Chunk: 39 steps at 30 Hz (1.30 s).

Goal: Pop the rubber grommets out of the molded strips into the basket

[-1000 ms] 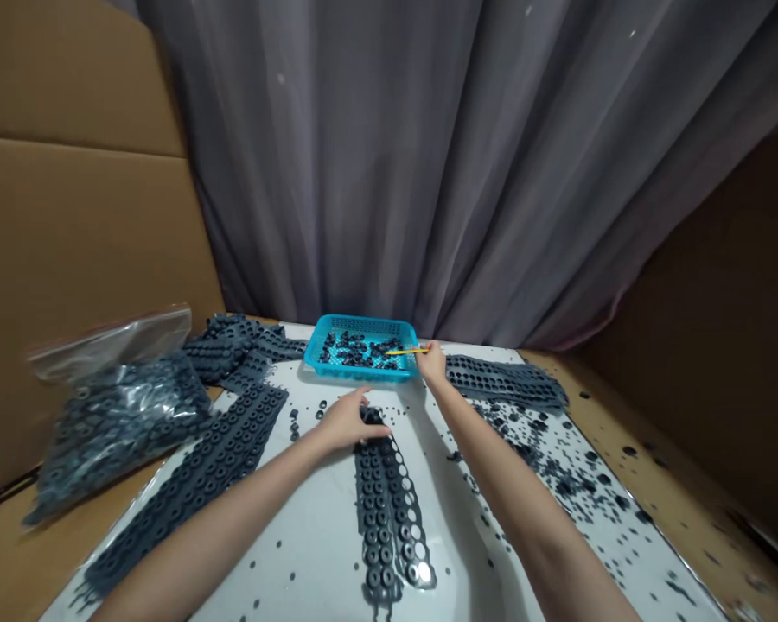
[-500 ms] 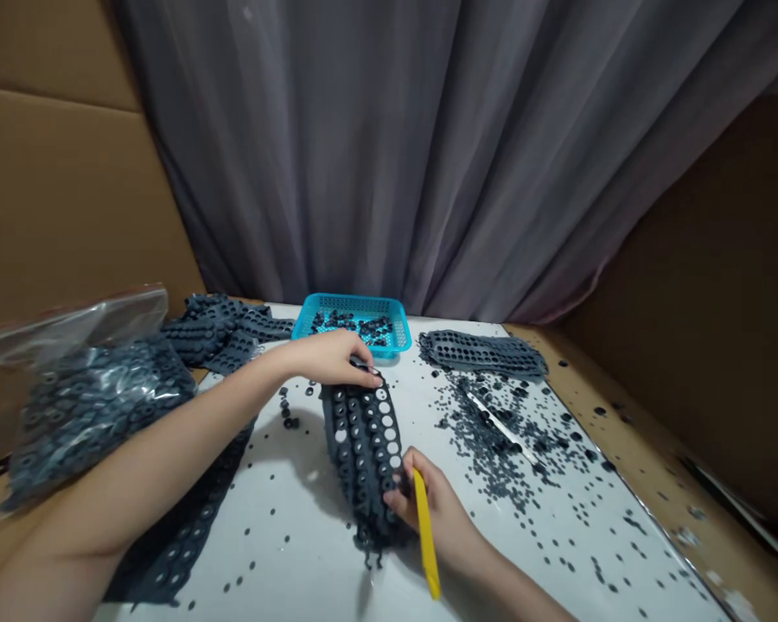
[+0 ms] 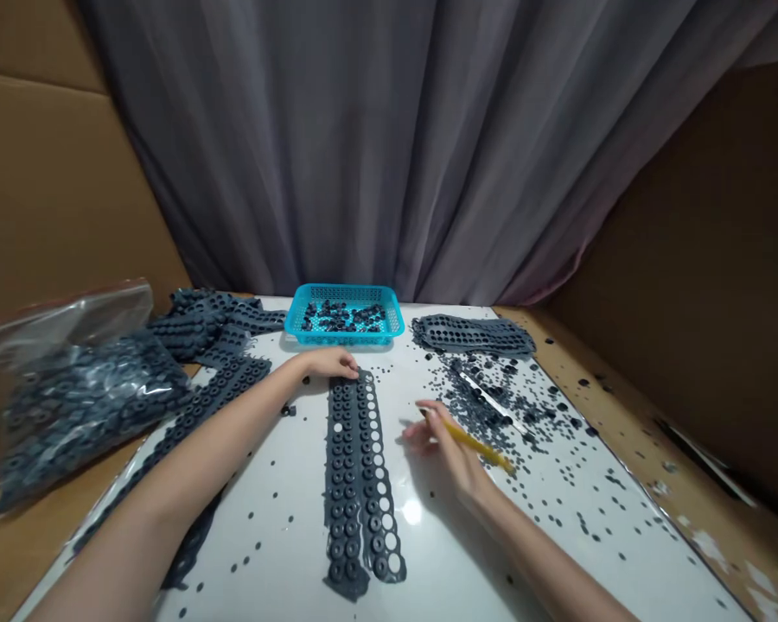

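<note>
Strip point(image 3: 344, 478): left hand point(image 3: 333, 362) pinching far end; right hand point(image 3: 452, 451) holding yellow tool point(image 3: 483, 448).

A gray curtain point(image 3: 285, 130) hangs in soft folds across the back. A creased cardboard panel point(image 3: 39, 181) stands at left, a shadowed brown panel point(image 3: 700, 259) at right. Pale scraps point(image 3: 711, 549) lie at lower right.

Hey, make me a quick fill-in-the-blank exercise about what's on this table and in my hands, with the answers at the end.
The right hand holds a tool coloured ____.
The left hand is at the ____ end of the ring sheet.
The basket is coloured ____.
In the picture, the clear bag lies to the ____ of the basket.

Missing words: yellow; far; blue; left.
</note>
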### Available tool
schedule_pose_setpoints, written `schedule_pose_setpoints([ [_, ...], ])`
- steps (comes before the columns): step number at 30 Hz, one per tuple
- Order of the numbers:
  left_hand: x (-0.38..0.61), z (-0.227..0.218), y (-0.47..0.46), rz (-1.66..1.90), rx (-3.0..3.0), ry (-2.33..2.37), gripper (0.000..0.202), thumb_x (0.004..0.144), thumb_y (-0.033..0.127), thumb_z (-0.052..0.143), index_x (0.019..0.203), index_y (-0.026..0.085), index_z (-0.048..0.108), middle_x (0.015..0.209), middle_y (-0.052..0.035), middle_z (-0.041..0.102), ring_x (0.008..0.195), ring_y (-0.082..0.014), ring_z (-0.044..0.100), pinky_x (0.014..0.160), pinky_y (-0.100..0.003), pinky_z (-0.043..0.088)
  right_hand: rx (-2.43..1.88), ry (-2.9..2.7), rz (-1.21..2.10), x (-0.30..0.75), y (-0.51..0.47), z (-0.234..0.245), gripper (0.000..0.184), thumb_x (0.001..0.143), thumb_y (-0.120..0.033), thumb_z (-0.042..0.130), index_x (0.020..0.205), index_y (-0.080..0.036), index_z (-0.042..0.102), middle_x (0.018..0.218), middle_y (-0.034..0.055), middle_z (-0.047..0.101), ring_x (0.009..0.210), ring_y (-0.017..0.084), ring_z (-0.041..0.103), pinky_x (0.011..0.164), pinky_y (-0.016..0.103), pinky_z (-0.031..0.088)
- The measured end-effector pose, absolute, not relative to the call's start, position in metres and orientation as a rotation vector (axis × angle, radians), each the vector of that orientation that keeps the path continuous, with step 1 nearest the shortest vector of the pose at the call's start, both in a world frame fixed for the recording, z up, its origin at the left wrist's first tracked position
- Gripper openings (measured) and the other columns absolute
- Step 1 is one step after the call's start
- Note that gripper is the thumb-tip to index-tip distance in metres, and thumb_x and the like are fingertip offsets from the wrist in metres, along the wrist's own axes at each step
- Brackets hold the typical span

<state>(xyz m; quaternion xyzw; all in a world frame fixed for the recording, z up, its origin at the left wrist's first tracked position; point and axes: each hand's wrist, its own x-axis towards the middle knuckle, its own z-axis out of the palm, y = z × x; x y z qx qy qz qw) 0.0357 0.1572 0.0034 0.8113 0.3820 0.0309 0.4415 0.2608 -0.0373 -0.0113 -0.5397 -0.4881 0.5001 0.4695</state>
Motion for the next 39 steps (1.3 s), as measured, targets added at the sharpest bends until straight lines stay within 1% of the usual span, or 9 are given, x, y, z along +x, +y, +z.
schedule_pose_setpoints([
  [2, 0.029, -0.004, 0.158, 0.131, 2.012, 0.931, 0.029, 0.069, 0.039, 0.064, 0.083, 0.015, 0.070, 0.082, -0.0039, 0.070, 0.078, -0.0176, 0.060, 0.074, -0.026, 0.043, -1.280, -1.193, 1.206, 0.259, -0.006, -0.013, 0.045, 0.083, -0.058, 0.047, 0.105, -0.021, 0.059, 0.068, 0.0021, 0.059, 0.060, 0.018, 0.053, 0.057, 0.030, 0.042],
  [4, 0.029, -0.009, 0.155, 0.189, 2.017, 0.919, 0.029, 0.071, 0.039, 0.063, 0.084, 0.014, 0.070, 0.082, -0.0047, 0.070, 0.079, -0.0186, 0.061, 0.074, -0.027, 0.044, -1.220, -1.218, 1.195, 0.248, 0.025, -0.019, 0.040, 0.080, -0.055, 0.053, 0.095, -0.021, 0.064, 0.066, 0.0009, 0.057, 0.061, 0.017, 0.052, 0.060, 0.030, 0.043],
  [9, 0.038, -0.024, 0.133, 0.446, 2.063, 0.995, 0.028, 0.078, 0.039, 0.059, 0.088, 0.014, 0.068, 0.091, -0.0071, 0.069, 0.087, -0.0213, 0.061, 0.082, -0.032, 0.046, -1.121, -1.186, 1.162, 0.217, 0.074, -0.041, 0.029, 0.077, -0.049, 0.054, 0.090, -0.023, 0.052, 0.069, -0.0009, 0.062, 0.061, 0.015, 0.057, 0.063, 0.029, 0.047],
  [12, 0.040, -0.034, 0.120, 0.659, 2.107, 1.126, 0.028, 0.082, 0.033, 0.055, 0.103, 0.016, 0.064, 0.105, -0.0087, 0.065, 0.101, -0.0238, 0.056, 0.090, -0.038, 0.042, -1.144, -1.186, 1.115, 0.215, 0.078, -0.049, 0.022, 0.077, -0.042, 0.056, 0.076, -0.023, 0.046, 0.059, -0.0036, 0.059, 0.051, 0.013, 0.051, 0.054, 0.026, 0.042],
  [14, 0.038, -0.038, 0.115, 0.753, 2.143, 1.166, 0.028, 0.082, 0.031, 0.056, 0.106, 0.019, 0.062, 0.109, -0.0082, 0.061, 0.106, -0.0247, 0.052, 0.094, -0.041, 0.040, -1.177, -1.200, 1.081, 0.218, 0.077, -0.052, 0.020, 0.077, -0.038, 0.057, 0.071, -0.022, 0.046, 0.053, -0.0049, 0.055, 0.047, 0.011, 0.046, 0.050, 0.024, 0.038],
  [18, 0.036, -0.039, 0.114, 0.791, 2.285, 1.119, 0.018, 0.082, 0.025, 0.055, 0.096, 0.022, 0.067, 0.099, -0.0049, 0.061, 0.099, -0.0229, 0.051, 0.089, -0.039, 0.041, -1.251, -1.256, 1.056, 0.218, 0.078, -0.053, 0.015, 0.073, -0.029, 0.061, 0.068, -0.021, 0.050, 0.053, -0.0043, 0.057, 0.048, 0.012, 0.051, 0.051, 0.024, 0.039],
  [23, 0.035, -0.040, 0.116, 0.766, 2.384, 1.085, 0.018, 0.080, 0.019, 0.055, 0.093, 0.021, 0.067, 0.091, -0.0036, 0.062, 0.093, -0.0210, 0.052, 0.082, -0.034, 0.043, -1.313, -1.273, 1.093, 0.216, 0.080, -0.051, 0.020, 0.072, -0.030, 0.062, 0.066, -0.022, 0.044, 0.054, -0.0035, 0.061, 0.045, 0.013, 0.054, 0.047, 0.024, 0.041],
  [29, 0.035, -0.039, 0.114, 0.737, 2.385, 1.086, 0.018, 0.082, 0.023, 0.054, 0.094, 0.021, 0.068, 0.093, -0.0043, 0.062, 0.093, -0.0215, 0.052, 0.084, -0.036, 0.043, -1.247, -1.246, 1.127, 0.219, 0.078, -0.051, 0.023, 0.073, -0.033, 0.062, 0.066, -0.022, 0.044, 0.055, -0.0020, 0.063, 0.046, 0.013, 0.054, 0.049, 0.024, 0.041],
  [39, 0.033, -0.044, 0.115, 0.746, 2.465, 1.079, 0.018, 0.085, 0.028, 0.055, 0.096, 0.023, 0.068, 0.099, -0.0044, 0.059, 0.096, -0.0217, 0.050, 0.086, -0.036, 0.042, -1.301, -1.331, 1.080, 0.217, 0.080, -0.047, 0.017, 0.069, -0.024, 0.058, 0.062, -0.021, 0.044, 0.052, -0.0040, 0.059, 0.046, 0.012, 0.052, 0.047, 0.022, 0.038],
])
